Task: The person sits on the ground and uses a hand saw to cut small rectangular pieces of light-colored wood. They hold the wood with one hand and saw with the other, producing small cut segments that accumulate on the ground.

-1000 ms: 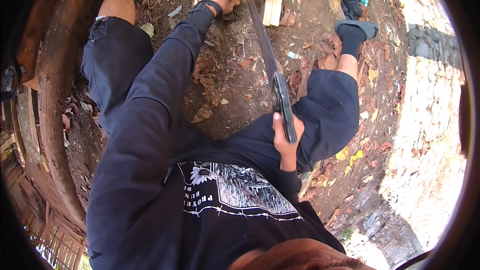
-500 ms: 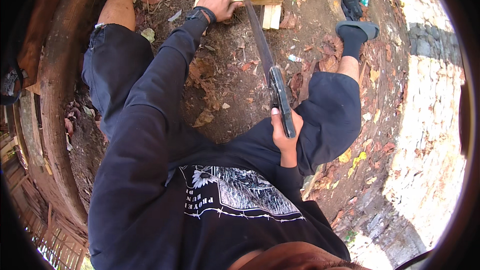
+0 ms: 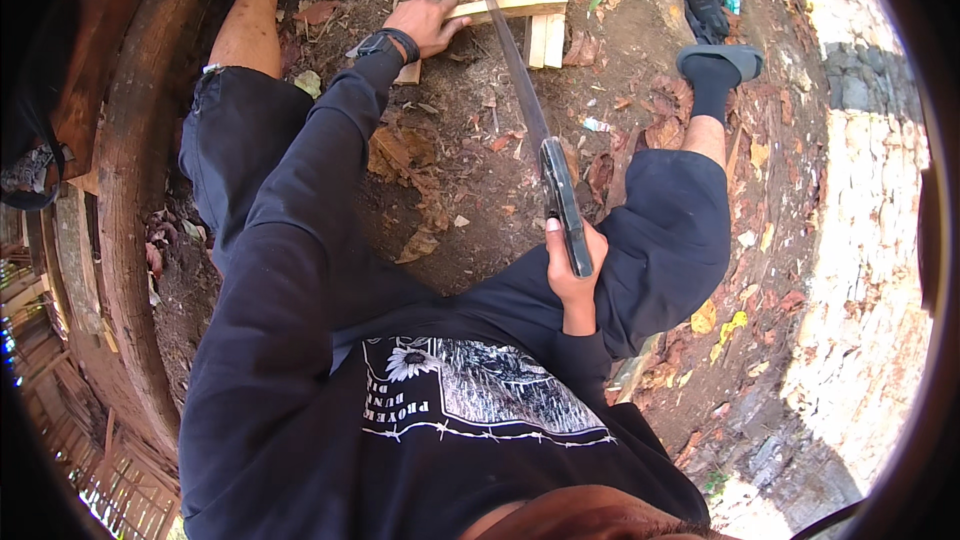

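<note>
1. Saw (image 3: 524, 90): it slants across the wooden strip (image 3: 520, 6); I cannot tell whether its teeth bite. Your right hand (image 3: 577, 265), nearer your body than the strip, grasps it, fingers wrapped round.
2. Wooden strip: your left hand (image 3: 425, 26) grips its left end. Sawing seems the step in hand; the next stroke likely calls for bracing this end.
3. Short wood pieces (image 3: 545, 40): side by side under the strip's right end.
</note>
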Motion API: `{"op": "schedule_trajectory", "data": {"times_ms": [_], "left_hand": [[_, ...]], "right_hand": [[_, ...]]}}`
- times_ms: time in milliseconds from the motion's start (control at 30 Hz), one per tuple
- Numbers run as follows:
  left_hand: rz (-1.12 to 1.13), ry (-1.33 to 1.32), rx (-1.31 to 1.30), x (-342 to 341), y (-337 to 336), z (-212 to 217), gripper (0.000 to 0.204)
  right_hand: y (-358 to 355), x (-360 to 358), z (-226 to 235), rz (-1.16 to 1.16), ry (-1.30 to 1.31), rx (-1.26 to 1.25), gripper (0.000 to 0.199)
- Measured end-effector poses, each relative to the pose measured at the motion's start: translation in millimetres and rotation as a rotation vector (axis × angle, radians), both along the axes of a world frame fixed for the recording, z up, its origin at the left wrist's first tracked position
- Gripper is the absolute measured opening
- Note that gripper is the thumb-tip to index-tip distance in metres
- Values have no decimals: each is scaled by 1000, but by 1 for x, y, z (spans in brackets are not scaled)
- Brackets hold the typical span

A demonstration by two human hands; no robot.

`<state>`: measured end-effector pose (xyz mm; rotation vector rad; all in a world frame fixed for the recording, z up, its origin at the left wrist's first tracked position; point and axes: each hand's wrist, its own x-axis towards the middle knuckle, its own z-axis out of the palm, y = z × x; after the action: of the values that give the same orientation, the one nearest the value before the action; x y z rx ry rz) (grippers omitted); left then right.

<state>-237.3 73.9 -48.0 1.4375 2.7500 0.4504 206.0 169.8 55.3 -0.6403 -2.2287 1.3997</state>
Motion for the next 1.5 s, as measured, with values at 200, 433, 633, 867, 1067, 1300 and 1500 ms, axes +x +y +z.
{"op": "schedule_trajectory", "data": {"times_ms": [200, 433, 633, 867, 1067, 1300, 1500], "left_hand": [[3, 67, -16, 2, 3, -3, 54], [36, 99, 37, 6, 4, -9, 50], [0, 118, 57, 8, 4, -11, 49], [80, 117, 93, 2, 4, -13, 55], [43, 185, 58, 11, 2, -24, 49], [113, 137, 76, 16, 7, -5, 48], [127, 5, 96, 26, 8, 5, 52]], "right_hand": [[-10, -4, 11, 38, -6, 8, 15], [-20, 49, 39, 16, -53, 38, 8], [2, -55, 8, 54, 29, -8, 19], [-7, -43, -6, 65, 74, 102, 6], [-15, 38, 30, 24, -109, -10, 11], [6, -82, 0, 32, 68, 24, 15], [3, -63, -33, 42, 48, -30, 16]]}}
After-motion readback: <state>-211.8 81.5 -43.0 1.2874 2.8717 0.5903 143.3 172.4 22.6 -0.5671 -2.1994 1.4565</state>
